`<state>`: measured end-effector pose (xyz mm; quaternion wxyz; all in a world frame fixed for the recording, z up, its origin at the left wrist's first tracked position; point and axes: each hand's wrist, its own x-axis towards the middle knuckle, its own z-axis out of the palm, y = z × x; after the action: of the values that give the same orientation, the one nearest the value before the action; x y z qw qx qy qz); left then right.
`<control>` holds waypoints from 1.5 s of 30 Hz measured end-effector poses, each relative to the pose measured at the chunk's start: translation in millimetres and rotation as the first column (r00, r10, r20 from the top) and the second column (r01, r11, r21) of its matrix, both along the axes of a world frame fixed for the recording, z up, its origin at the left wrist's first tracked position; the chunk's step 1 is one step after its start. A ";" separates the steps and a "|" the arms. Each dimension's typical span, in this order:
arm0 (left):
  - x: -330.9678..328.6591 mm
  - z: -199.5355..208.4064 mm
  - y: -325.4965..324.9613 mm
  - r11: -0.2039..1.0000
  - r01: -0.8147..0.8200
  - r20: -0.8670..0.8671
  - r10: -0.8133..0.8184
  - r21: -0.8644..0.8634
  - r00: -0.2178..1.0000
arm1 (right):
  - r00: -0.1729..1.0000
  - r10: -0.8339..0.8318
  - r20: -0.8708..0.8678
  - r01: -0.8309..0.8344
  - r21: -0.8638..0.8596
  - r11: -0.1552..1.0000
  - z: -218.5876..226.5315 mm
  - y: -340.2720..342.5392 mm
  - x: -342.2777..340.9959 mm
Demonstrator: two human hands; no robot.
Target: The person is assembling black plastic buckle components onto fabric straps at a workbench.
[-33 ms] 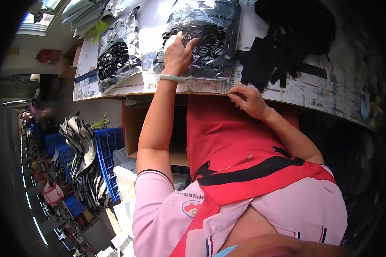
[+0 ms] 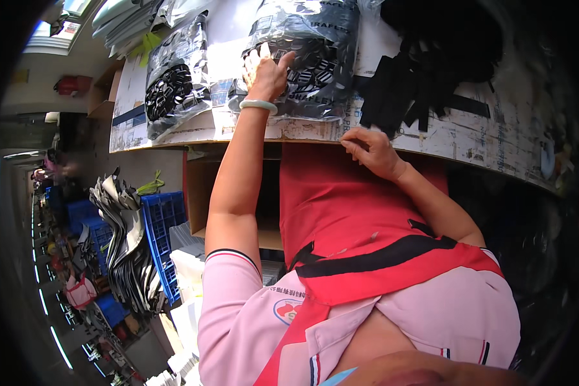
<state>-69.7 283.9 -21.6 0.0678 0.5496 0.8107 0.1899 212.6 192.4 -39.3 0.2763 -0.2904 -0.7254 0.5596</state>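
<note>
My left hand (image 2: 264, 76) lies spread on a clear plastic bag (image 2: 328, 106) of small black pieces, perhaps buckles, with thumb and fingers apart. The bag rests on the tabletop. A pale bangle (image 2: 258, 105) circles my left wrist. At the front edge of the table, my right hand (image 2: 374, 153) has its fingers curled in toward the thumb; whatever they might hold is hidden. A pile of black straps (image 2: 408, 90) lies beyond my right hand. Left of the large bag is a smaller clear bag (image 2: 177, 90), also with black pieces inside.
The white, printed tabletop (image 2: 469, 138) has a worn front edge. Stacked grey sheets (image 2: 123, 22) sit at the far left. Below the table stand an open cardboard box (image 2: 202, 193), a blue crate (image 2: 164, 238) and a bundle of curved dark strips (image 2: 132, 251).
My left hand has shifted slightly left and toward the far side on the bag. My right hand stays nearly in place.
</note>
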 end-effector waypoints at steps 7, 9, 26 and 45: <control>50.2 -20.2 20.3 0.960 0.192 -0.074 -0.181 0.202 0.981 | 1.000 -0.016 -0.005 0.015 -0.028 0.999 -5.7 8.4 5.9; 52.6 -23.9 19.6 0.919 0.238 -0.086 -0.222 0.315 0.971 | 0.999 -0.026 -0.020 0.027 0.073 0.997 -8.8 8.9 5.7; -13.0 -7.0 0.3 0.977 -0.188 0.884 -0.172 0.098 -0.434 | 1.000 0.001 0.020 0.000 -0.033 0.999 -3.8 0.6 5.0; 124.1 -55.5 -183.3 0.979 0.143 0.592 0.201 -0.144 -0.781 | 0.990 -0.140 -0.019 0.101 -0.593 0.799 12.3 4.9 27.3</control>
<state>54.4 100.6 -77.0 0.8273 -0.0472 0.2364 0.5074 240.0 197.3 -27.0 0.2298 -0.3900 -0.4865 0.7473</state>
